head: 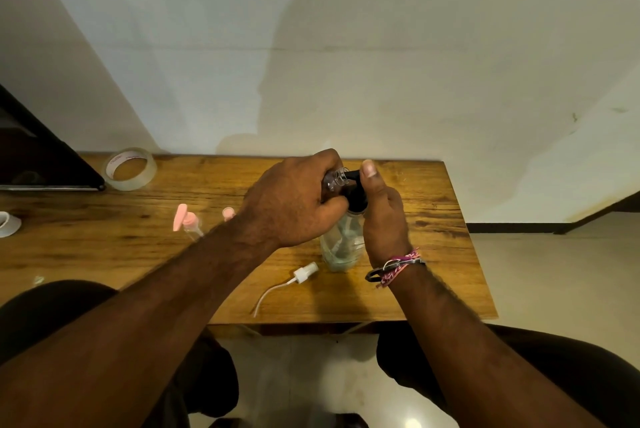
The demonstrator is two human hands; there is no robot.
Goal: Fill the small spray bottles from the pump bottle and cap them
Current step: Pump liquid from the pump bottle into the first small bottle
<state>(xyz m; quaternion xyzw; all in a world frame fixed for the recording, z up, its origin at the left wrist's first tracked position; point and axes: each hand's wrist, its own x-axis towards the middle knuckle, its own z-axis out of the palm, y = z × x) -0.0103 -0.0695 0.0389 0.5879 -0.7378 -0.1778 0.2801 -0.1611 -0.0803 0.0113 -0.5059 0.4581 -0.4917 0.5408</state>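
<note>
A clear pump bottle (341, 245) with a black pump head (356, 197) stands on the wooden table (433, 219). My right hand (382, 216) grips its neck, thumb up on the pump head. My left hand (294, 200) holds a small clear spray bottle (337, 178), uncapped, tilted with its threaded mouth at the pump's black nozzle. A white spray cap with a long dip tube (298, 277) lies on the table in front of the pump bottle. Two small bottles with pink tops (185, 219) (228, 212) stand left of my left hand.
A roll of clear tape (130, 169) sits at the table's back left, beside a dark object (38, 157). A white item (8, 225) shows at the far left edge. The wall rises right behind the table; floor lies beyond its right edge.
</note>
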